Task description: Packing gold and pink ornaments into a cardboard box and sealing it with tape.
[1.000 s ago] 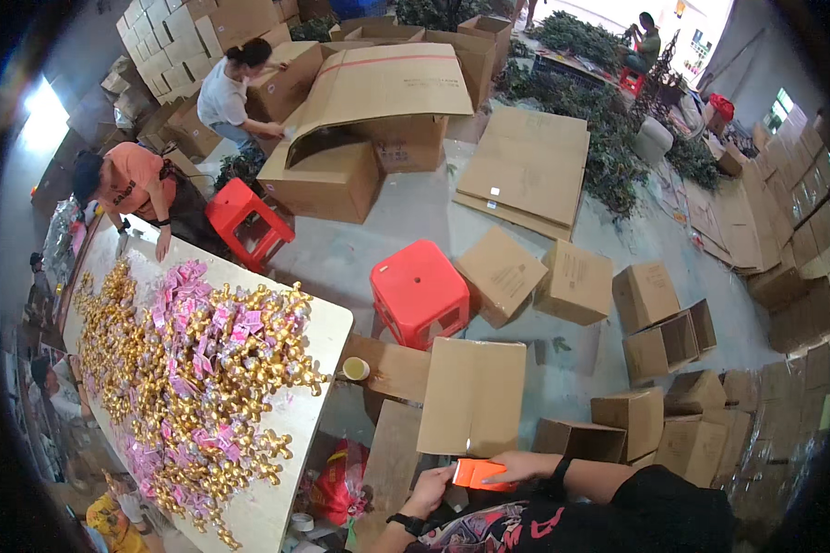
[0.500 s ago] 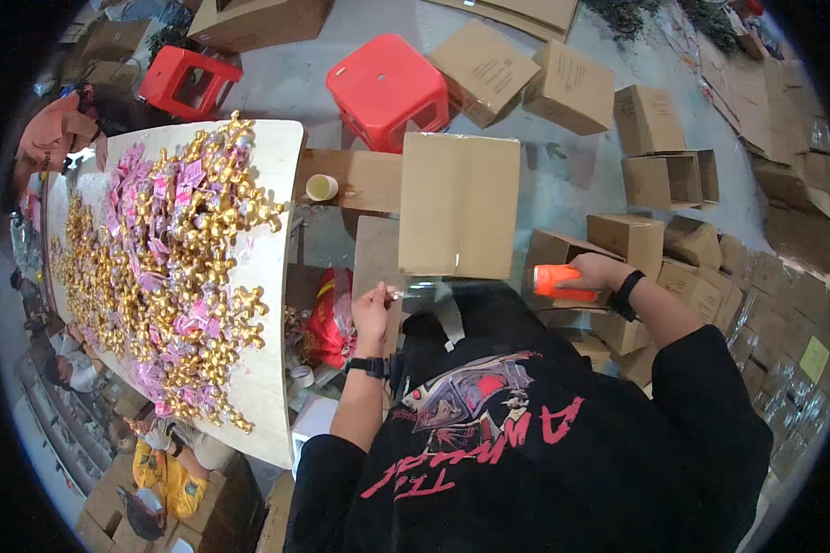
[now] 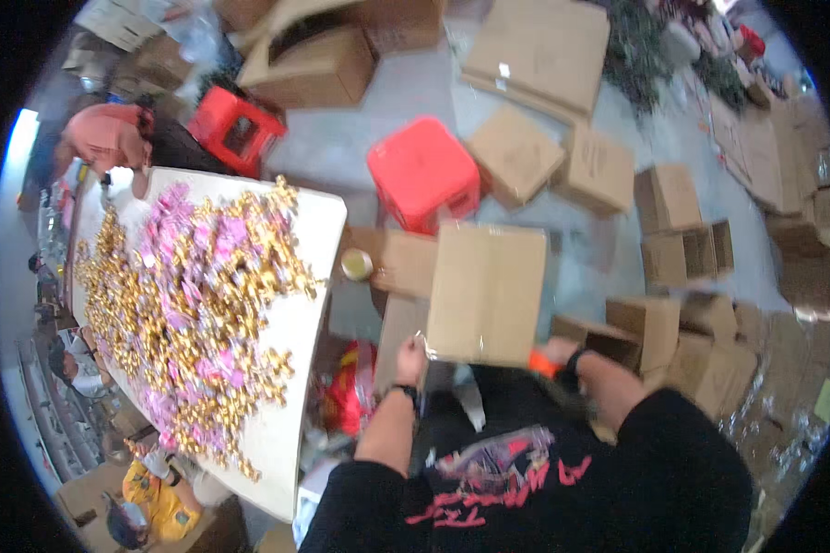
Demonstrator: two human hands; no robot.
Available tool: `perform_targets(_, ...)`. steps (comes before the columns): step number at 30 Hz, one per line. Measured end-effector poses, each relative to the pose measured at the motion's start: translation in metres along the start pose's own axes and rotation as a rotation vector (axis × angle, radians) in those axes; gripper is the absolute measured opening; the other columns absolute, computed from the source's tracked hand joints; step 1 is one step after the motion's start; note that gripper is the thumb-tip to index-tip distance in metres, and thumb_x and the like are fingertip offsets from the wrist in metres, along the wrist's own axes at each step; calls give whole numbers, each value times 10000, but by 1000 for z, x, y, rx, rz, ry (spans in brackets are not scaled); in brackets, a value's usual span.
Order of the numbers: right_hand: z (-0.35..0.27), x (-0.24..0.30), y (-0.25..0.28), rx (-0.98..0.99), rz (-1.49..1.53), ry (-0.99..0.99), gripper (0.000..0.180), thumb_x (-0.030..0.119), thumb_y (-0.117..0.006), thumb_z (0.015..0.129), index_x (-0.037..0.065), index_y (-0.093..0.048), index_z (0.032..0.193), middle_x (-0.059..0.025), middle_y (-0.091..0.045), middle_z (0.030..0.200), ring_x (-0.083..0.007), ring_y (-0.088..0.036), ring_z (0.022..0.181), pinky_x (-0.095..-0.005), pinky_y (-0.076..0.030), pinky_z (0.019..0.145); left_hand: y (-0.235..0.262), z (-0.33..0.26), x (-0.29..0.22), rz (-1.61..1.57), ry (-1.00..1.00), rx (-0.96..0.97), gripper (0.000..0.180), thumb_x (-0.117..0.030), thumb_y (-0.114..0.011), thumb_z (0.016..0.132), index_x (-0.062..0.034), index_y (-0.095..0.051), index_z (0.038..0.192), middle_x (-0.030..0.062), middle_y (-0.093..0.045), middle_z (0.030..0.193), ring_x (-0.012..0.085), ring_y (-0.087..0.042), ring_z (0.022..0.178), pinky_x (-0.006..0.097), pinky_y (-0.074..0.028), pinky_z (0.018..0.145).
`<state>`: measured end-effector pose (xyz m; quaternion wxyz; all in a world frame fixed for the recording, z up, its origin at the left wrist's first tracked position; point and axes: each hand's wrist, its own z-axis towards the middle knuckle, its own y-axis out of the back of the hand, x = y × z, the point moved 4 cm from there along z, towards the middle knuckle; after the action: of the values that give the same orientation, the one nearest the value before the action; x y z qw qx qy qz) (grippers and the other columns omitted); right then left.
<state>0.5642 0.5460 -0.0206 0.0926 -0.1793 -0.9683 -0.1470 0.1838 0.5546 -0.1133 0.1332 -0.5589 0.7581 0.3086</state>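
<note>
A closed brown cardboard box (image 3: 487,290) lies in front of me on the floor. My left hand (image 3: 411,358) rests at its near left corner, fingers pinching what looks like the end of clear tape. My right hand (image 3: 557,353) is at the box's near right edge, closed around an orange tape dispenser (image 3: 541,363). A glossy strip of tape runs along the near edge between both hands.
A white table (image 3: 300,304) heaped with gold and pink ornaments stands to my left. A red stool (image 3: 422,170) sits beyond the box, another red stool (image 3: 233,127) farther left. Several cardboard boxes (image 3: 664,323) crowd the right. A person in orange (image 3: 106,138) bends at the table's far end.
My head tilted down and back up, shifting the view. My right hand with the orange dispenser moved from the right in to the box's near edge; the left hand stays at the corner.
</note>
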Motion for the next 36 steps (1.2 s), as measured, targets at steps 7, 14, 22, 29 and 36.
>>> perform_targets(7,90,-3,-62,49,-516,503,404,334,-448,884,74,-661,1108,-198,-665,1101,-372,-642,999,-455,-511,830,4,-8,-56,-22,20,212,896,-673,-514,837,143,-519,1208,324,-568,1211,413,-541,1177,429,-419,1002)
perform_targets(14,-17,150,-52,93,-720,452,640,387,-674,756,163,-494,1327,-145,-549,1335,-299,-537,1199,-437,-433,985,5,-30,-95,-99,15,-678,890,-611,-550,846,119,-398,1332,325,-484,1319,432,-470,1242,444,-375,1043)
perform_targets(22,63,94,-85,460,-420,744,532,481,-589,839,73,-622,1178,-135,-659,1158,-258,-578,1055,-397,-425,947,-152,-76,-56,-900,30,342,736,-608,-282,975,-75,-249,1481,138,-358,1501,287,-388,1339,398,-338,1079)
perform_targets(29,71,74,-48,331,-557,643,622,595,-524,825,56,-656,1106,-217,-659,1110,-393,-611,1017,-432,-461,887,-150,-15,-2,-840,686,458,964,-781,-332,853,-74,-214,1497,135,-320,1520,332,-323,1383,530,-270,1104)
perform_targets(36,0,42,45,170,-656,305,575,545,-517,802,34,-700,991,-230,-671,1020,-382,-641,933,-455,-486,812,-142,-38,-10,-1185,221,420,874,-762,-398,842,-95,-419,1407,116,-557,1330,323,-547,1193,513,-405,1016)
